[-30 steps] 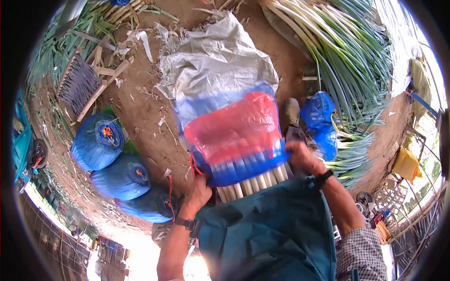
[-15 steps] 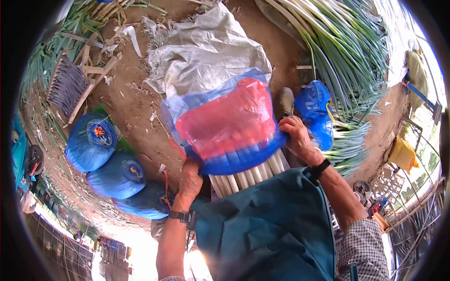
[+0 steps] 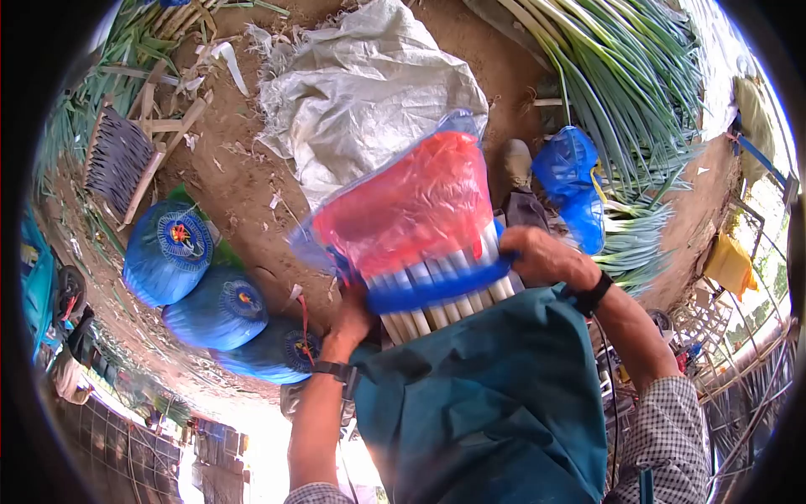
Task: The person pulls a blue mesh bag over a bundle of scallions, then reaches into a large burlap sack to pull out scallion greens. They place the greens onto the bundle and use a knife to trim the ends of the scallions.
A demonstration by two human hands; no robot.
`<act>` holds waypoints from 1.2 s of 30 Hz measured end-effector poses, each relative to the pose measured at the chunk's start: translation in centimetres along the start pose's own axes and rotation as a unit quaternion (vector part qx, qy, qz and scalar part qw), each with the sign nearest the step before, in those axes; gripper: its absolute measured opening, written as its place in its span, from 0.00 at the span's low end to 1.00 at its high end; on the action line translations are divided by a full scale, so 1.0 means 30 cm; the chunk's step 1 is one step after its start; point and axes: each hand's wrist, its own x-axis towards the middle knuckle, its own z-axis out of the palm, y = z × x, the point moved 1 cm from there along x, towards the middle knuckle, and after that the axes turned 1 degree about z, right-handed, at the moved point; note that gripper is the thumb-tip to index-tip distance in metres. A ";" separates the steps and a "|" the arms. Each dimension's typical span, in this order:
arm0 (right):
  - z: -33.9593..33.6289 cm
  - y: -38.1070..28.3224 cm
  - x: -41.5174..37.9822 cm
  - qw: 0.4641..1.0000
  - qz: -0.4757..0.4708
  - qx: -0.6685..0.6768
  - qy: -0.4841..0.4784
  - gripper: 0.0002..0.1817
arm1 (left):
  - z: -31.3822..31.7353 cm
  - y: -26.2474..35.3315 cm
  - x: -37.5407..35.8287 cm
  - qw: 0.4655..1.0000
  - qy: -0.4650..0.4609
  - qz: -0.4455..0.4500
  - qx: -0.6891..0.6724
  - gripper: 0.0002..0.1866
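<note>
A blue and red plastic bag point(image 3: 411, 202) lies over a bundle of white stalks point(image 3: 445, 313) in front of the dark green apron point(image 3: 478, 395). The bag's bunched blue rim crosses the stalks. My left hand point(image 3: 350, 315) is closed at the rim's left end, its fingertips partly hidden. At the right end, my right hand point(image 3: 546, 254) has its fingers wrapped round the blue rim. The red part covers the far portion of the bundle.
A pale woven sack point(image 3: 378, 92) lies on the soil beyond the bag. Green leafy stalks point(image 3: 621, 84) are piled at the upper right. Several full blue net bags point(image 3: 216, 307) stand at left near a slatted wooden frame point(image 3: 126, 155). Blue plastic point(image 3: 567, 164) lies right of a shoe point(image 3: 517, 164).
The bag's red part has shifted toward the upper left of its rim, and more white stalks show through it. Both hands remain at the rim, and the view has shifted slightly.
</note>
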 end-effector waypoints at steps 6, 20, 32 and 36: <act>-0.100 0.080 -0.088 0.932 0.181 0.303 0.080 0.22 | -0.061 -0.029 -0.028 0.989 0.056 0.094 0.096 0.26; 0.040 -0.142 0.185 0.908 0.133 0.368 0.148 0.31 | 0.020 0.098 0.117 0.897 0.098 -0.014 -0.430 0.42; 0.043 0.042 -0.014 0.941 0.193 0.279 0.001 0.25 | 0.069 0.066 0.008 0.964 0.096 0.023 -0.248 0.40; -0.107 0.078 0.137 0.851 0.254 0.416 0.196 0.28 | 0.050 0.076 0.010 0.955 0.156 0.030 -0.252 0.41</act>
